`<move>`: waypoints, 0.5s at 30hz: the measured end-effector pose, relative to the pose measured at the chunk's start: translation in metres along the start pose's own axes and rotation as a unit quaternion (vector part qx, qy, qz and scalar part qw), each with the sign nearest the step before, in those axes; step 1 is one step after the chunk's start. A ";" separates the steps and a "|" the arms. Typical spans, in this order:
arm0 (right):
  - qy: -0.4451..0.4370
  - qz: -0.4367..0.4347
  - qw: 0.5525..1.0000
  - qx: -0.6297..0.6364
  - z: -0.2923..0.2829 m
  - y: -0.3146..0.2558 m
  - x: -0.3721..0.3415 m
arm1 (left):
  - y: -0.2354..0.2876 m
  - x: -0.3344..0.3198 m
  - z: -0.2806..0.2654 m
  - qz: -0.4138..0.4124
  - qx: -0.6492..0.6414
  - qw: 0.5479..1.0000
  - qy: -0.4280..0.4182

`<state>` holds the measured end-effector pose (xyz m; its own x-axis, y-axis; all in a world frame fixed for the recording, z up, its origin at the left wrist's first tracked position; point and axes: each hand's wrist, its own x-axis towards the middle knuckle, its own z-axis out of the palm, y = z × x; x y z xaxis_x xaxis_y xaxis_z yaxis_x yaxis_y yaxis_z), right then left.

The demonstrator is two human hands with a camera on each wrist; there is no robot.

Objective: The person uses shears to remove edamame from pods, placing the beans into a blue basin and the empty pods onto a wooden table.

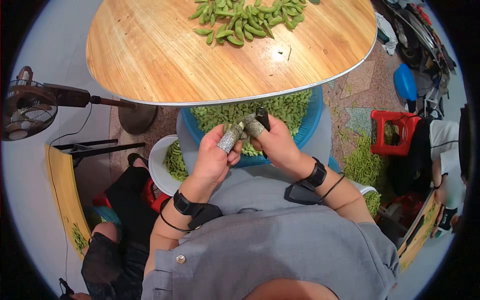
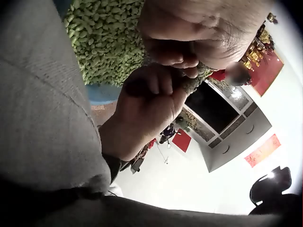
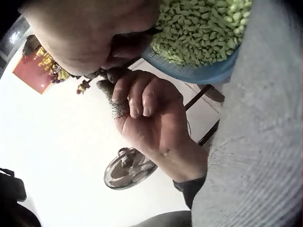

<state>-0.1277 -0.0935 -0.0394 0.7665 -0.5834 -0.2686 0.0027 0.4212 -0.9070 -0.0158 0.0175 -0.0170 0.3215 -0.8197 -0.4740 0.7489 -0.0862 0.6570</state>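
In the head view, my left hand (image 1: 212,156) and right hand (image 1: 280,145) meet above a blue basket (image 1: 188,120) of shelled green beans (image 1: 220,114). Grey, speckled wraps cover both thumbs, and a dark sleeve-like cover (image 1: 262,118) stands at the right index finger. A small green pod (image 1: 241,124), mostly hidden, is pinched between the thumb tips. The right wrist view shows my left hand (image 3: 154,111) with its fingers curled in and the wrapped thumb along them. In the left wrist view, my right hand (image 2: 147,106) has curled fingers beside the near left hand (image 2: 203,28).
More pods (image 1: 250,22) lie on the wooden table (image 1: 175,65) ahead. At the left are a white bucket (image 1: 159,167) of pods, a fan (image 1: 30,107) and a seated person's legs (image 1: 127,192). A red stool (image 1: 392,142) and heaped pods (image 1: 364,164) are at the right.
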 end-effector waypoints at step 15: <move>-0.061 -0.029 0.998 -0.010 0.005 -0.015 -0.009 | -0.003 -0.005 -0.007 0.022 -0.008 0.999 -0.036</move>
<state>-0.1314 -0.0917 -0.0219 0.8381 -0.5170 -0.1742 0.0379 0.3738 -0.9267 -0.0155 0.0252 -0.0205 0.3114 -0.8615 -0.4011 0.7449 -0.0408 0.6659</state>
